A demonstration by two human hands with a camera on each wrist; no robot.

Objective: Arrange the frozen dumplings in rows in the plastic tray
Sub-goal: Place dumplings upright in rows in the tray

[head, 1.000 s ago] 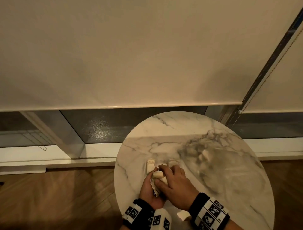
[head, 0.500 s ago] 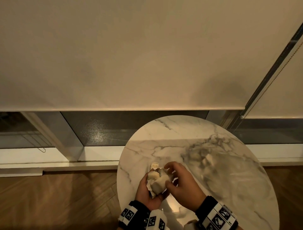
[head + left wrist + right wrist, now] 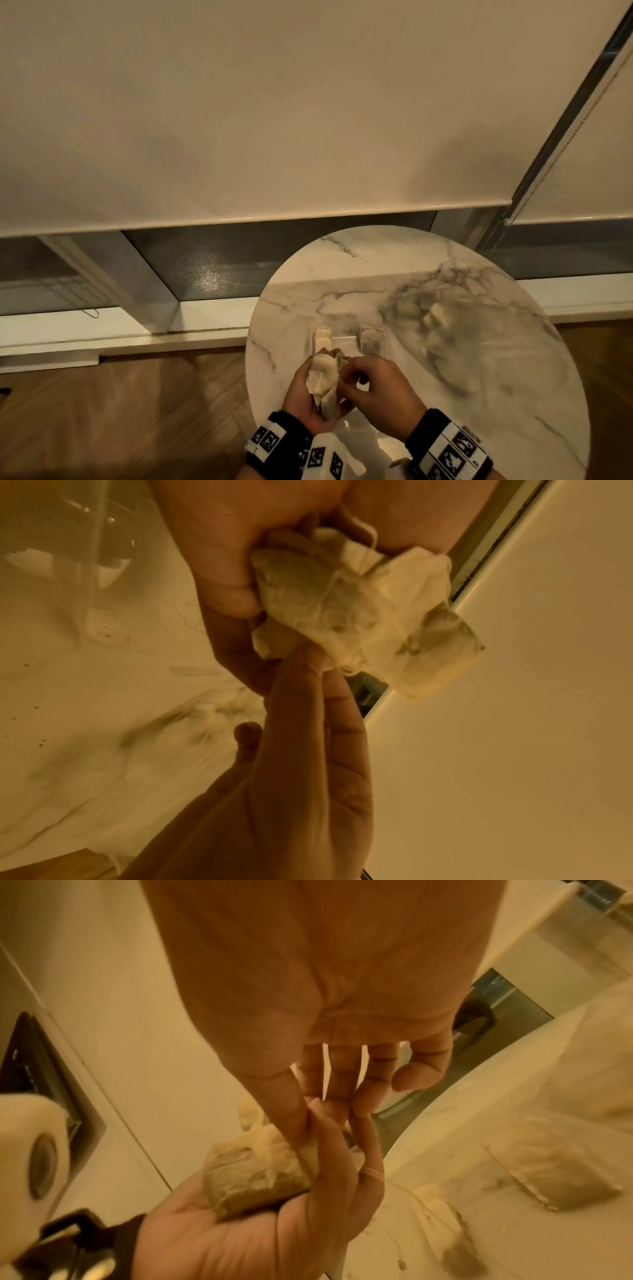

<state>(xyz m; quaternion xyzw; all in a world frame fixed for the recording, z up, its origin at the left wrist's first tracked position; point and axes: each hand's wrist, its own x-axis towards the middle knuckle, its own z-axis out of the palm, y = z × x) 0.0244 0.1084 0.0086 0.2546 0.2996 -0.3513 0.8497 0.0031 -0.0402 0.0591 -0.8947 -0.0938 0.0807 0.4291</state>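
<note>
Pale frozen dumplings stuck together in a clump (image 3: 323, 378) lie in my left hand (image 3: 308, 394), whose fingers curl round them just above the near part of the clear plastic tray (image 3: 342, 338). My right hand (image 3: 347, 380) pinches the clump's right side with thumb and fingertips. The left wrist view shows the clump (image 3: 359, 615) held between both hands. In the right wrist view the clump (image 3: 257, 1172) lies in the left palm. Two single dumplings (image 3: 323, 337) (image 3: 370, 337) lie at the tray's far end.
Everything sits on a round marble table (image 3: 376, 260) with a wooden floor (image 3: 137, 411) below on the left. A clear plastic bag (image 3: 462, 342) with several more dumplings lies on the table's right half. A window sill and roller blind stand behind the table.
The right hand has slid off the top of the clump to its right side and now pinches it. Both hands have raised the clump slightly above the tray.
</note>
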